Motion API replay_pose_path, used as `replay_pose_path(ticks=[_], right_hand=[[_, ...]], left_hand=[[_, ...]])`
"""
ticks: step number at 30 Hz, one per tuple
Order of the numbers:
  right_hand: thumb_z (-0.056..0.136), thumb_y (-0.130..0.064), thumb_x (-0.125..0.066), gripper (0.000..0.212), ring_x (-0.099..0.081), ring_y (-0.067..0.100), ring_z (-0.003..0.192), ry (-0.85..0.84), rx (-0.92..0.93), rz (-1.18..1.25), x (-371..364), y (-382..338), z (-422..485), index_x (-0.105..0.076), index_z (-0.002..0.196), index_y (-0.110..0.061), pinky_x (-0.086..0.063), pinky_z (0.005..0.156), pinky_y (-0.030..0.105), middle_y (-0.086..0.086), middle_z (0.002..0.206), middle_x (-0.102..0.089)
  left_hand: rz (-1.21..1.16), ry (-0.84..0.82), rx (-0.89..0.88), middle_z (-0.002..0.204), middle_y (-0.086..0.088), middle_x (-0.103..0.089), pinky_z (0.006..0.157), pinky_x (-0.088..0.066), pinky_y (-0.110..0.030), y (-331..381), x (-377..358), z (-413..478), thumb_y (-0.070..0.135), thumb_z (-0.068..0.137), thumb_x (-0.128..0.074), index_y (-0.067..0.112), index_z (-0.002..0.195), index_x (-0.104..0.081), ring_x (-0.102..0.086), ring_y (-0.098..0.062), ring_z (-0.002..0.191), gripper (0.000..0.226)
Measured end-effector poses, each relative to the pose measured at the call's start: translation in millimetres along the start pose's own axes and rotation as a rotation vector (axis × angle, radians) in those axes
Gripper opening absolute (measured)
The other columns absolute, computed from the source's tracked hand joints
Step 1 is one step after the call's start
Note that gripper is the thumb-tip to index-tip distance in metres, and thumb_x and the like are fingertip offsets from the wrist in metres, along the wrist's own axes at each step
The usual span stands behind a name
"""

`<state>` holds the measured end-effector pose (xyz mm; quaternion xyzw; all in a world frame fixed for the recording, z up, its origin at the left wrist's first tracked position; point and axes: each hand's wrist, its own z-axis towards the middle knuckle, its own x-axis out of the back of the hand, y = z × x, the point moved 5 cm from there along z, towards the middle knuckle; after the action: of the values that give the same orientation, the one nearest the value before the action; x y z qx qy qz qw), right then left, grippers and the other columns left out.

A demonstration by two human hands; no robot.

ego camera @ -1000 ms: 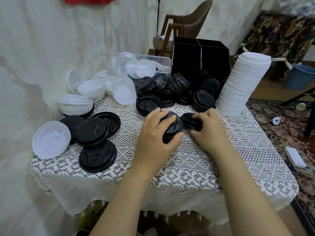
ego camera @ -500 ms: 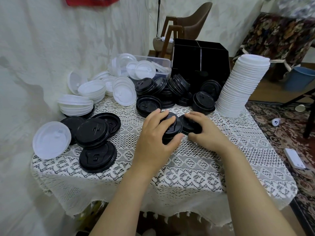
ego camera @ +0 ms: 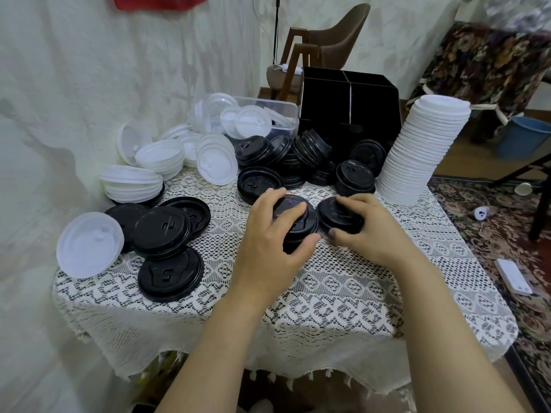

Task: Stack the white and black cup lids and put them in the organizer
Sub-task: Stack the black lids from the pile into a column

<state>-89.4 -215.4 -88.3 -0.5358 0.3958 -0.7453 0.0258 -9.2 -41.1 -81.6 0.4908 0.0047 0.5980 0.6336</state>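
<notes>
My left hand grips a short stack of black lids at the table's middle. Just to its right, my right hand holds another black lid, fingers curled over its far rim and thumb at its near edge. A tall leaning stack of white lids stands at the right. The black organizer sits at the back. More black lids lie heaped in front of it. Loose black lids and a white lid lie at the left.
White lids pile up at the back left, some in a clear plastic box. A lace cloth covers the small table. A wooden chair, a blue bin and a patterned rug lie beyond.
My right hand has drawn its black lid a little closer to the stack under my left hand. The left hand has stayed put.
</notes>
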Motion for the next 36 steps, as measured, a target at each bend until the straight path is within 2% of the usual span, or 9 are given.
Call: replay_pose_path(ticks=[5, 8, 15, 18, 21, 23, 27, 32, 36], right_hand=[[0.083, -0.025, -0.072, 0.057, -0.042, -0.004, 0.114, 0.213, 0.207, 0.079, 33, -44, -10, -0.054, 0.137, -0.025, -0.024, 0.092, -0.004, -0.009, 0.131, -0.045], [0.084, -0.025, -0.072, 0.053, -0.041, -0.003, 0.124, 0.140, 0.278, 0.122, 28, -67, -17, -0.056, 0.134, -0.034, -0.027, 0.101, 0.006, -0.012, 0.138, -0.045], [0.083, -0.032, -0.067, 0.058, -0.036, 0.004, 0.133, 0.002, 0.301, 0.050, -4, -83, -23, -0.052, 0.139, -0.033, -0.022, 0.105, 0.008, -0.008, 0.146, -0.038], [0.082, -0.034, -0.065, 0.061, -0.035, 0.007, 0.134, -0.044, 0.308, 0.045, -12, -86, -24, -0.050, 0.141, -0.032, -0.027, 0.109, 0.018, -0.007, 0.147, -0.037], [0.080, -0.038, -0.062, 0.063, -0.034, 0.005, 0.134, -0.065, 0.299, 0.035, -18, -85, -24, -0.050, 0.142, -0.032, -0.022, 0.103, 0.007, -0.007, 0.146, -0.037], [0.083, -0.037, -0.062, 0.062, -0.033, 0.004, 0.134, -0.080, 0.293, 0.041, -21, -84, -24, -0.048, 0.143, -0.030, -0.018, 0.101, 0.003, -0.008, 0.146, -0.036], [0.090, -0.043, -0.054, 0.059, -0.028, 0.001, 0.137, -0.108, 0.271, 0.107, -27, -82, -28, -0.042, 0.147, -0.029, -0.022, 0.109, 0.013, -0.012, 0.149, -0.031], [0.094, -0.029, -0.061, 0.057, -0.027, -0.009, 0.128, -0.097, 0.269, 0.105, -27, -79, -29, -0.041, 0.148, -0.027, -0.015, 0.097, -0.005, -0.014, 0.150, -0.031], [0.089, -0.032, -0.062, 0.064, -0.035, -0.003, 0.131, -0.086, 0.283, 0.132, -26, -81, -28, -0.041, 0.148, -0.022, -0.024, 0.104, 0.006, -0.013, 0.148, -0.037]], left_hand=[[-0.041, -0.076, 0.113, 0.157, 0.001, -0.017, 0.108, -0.024, -0.025, -3, -1, -3, 0.045, 0.085, -0.066, 0.030, 0.132, -0.056, -0.021, -0.015, 0.143, 0.050], [-0.063, -0.083, 0.148, 0.157, 0.002, -0.018, 0.110, -0.028, -0.029, -3, 1, -2, 0.045, 0.083, -0.067, 0.036, 0.134, -0.051, -0.022, -0.015, 0.143, 0.054], [-0.187, -0.080, 0.369, 0.142, 0.005, -0.044, 0.100, -0.046, -0.043, -14, 3, -3, 0.043, 0.070, -0.081, 0.025, 0.150, -0.017, -0.047, -0.015, 0.126, 0.104], [-0.206, -0.092, 0.382, 0.144, 0.002, -0.042, 0.101, -0.045, -0.041, -15, 3, -2, 0.035, 0.069, -0.080, 0.025, 0.152, -0.014, -0.046, -0.017, 0.127, 0.106], [-0.204, -0.100, 0.391, 0.141, 0.003, -0.043, 0.092, -0.042, -0.026, -13, 4, -3, 0.026, 0.075, -0.077, 0.024, 0.152, -0.008, -0.046, -0.011, 0.119, 0.104], [-0.211, -0.100, 0.383, 0.140, 0.002, -0.044, 0.089, -0.040, -0.023, -13, 5, -3, 0.023, 0.077, -0.076, 0.024, 0.152, -0.007, -0.047, -0.012, 0.117, 0.102], [-0.213, -0.097, 0.379, 0.140, 0.001, -0.045, 0.096, -0.046, -0.031, -14, 4, -3, 0.023, 0.074, -0.079, 0.025, 0.151, -0.011, -0.050, -0.016, 0.120, 0.103], [-0.176, -0.099, 0.330, 0.152, 0.001, -0.028, 0.111, -0.035, -0.033, -11, 4, -2, 0.022, 0.077, -0.077, 0.025, 0.151, -0.014, -0.033, -0.014, 0.136, 0.097], [0.142, -0.064, -0.007, 0.157, -0.005, -0.020, 0.119, -0.021, -0.043, 2, 8, 0, 0.019, 0.079, -0.071, 0.015, 0.149, -0.026, -0.013, -0.018, 0.145, 0.084]])
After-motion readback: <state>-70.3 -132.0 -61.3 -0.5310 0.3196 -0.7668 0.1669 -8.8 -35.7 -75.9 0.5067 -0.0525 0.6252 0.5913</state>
